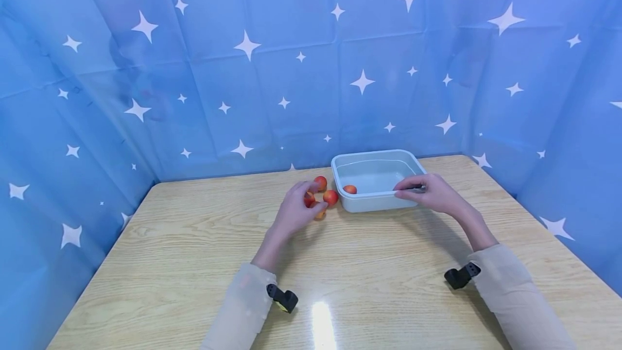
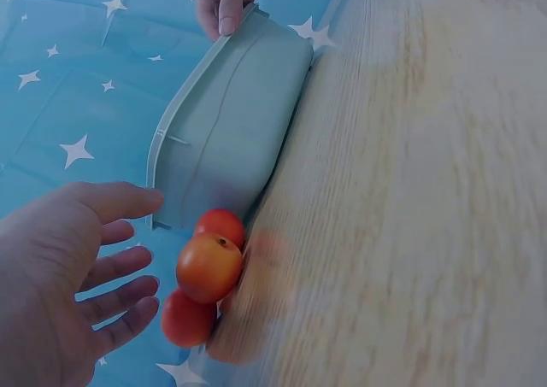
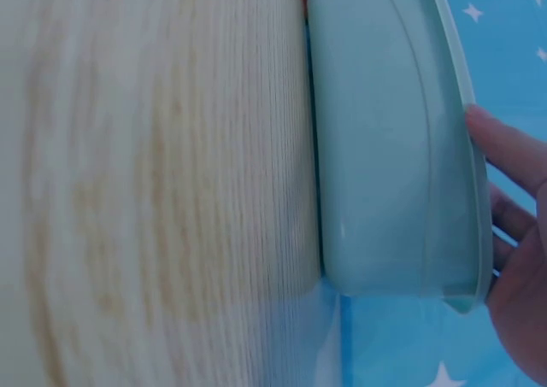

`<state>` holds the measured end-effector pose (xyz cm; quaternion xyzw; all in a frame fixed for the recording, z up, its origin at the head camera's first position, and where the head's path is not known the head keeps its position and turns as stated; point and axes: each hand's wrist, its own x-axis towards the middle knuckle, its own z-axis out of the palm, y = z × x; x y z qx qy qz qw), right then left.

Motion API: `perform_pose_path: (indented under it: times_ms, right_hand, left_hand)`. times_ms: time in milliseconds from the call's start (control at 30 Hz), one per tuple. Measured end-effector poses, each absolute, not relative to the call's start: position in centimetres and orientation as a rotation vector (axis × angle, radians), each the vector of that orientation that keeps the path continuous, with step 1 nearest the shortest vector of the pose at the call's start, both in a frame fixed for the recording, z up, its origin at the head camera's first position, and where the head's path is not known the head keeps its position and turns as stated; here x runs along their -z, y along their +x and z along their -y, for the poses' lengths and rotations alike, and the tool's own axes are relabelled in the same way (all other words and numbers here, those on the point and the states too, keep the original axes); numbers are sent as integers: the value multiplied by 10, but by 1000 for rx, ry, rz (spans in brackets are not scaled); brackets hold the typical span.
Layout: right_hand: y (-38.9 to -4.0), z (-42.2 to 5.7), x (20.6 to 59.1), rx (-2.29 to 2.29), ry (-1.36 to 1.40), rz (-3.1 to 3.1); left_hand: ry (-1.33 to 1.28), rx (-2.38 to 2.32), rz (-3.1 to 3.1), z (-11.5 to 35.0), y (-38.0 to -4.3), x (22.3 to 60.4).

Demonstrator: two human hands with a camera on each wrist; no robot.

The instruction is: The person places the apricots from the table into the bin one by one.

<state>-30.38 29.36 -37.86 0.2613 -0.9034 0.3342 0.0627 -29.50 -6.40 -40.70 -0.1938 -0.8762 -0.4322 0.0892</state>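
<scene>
Red-orange round fruits gather on the table just left of a pale blue-green plastic basin (image 1: 381, 202). Among them are a fruit (image 1: 330, 197) beside the basin wall and another (image 1: 320, 182) behind it. One more fruit (image 1: 350, 189) lies inside the basin at its left front. My left hand (image 1: 294, 209) reaches over the group from the left, partly covering it. In the left wrist view its fingers are spread, with an orange fruit (image 2: 209, 267) in front of them. My right hand (image 1: 434, 193) pinches the basin's rim near the right front corner, thumb outside.
The wooden table (image 1: 194, 274) runs back to a blue curtain (image 1: 218, 96) with white stars, which also hangs along both sides. Both wrists carry small black cameras, one of them the left wrist camera (image 1: 283, 298).
</scene>
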Motion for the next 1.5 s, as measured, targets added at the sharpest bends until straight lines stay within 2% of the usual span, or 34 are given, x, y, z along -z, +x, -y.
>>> perform_pose_path:
  times_ms: [867,1267,1500]
  right_hand:
    - [-304,-295,379,-1011,791,2728]
    - [-304,-295,379,-1005,818,2690]
    - [-304,-295,379,-1004,805,2712]
  left_hand:
    - [-620,1031,2820,68,-298,415]
    - [-717,1059,2808,69,-300,417]
    - [-660,1068,2844,68,-301,418]
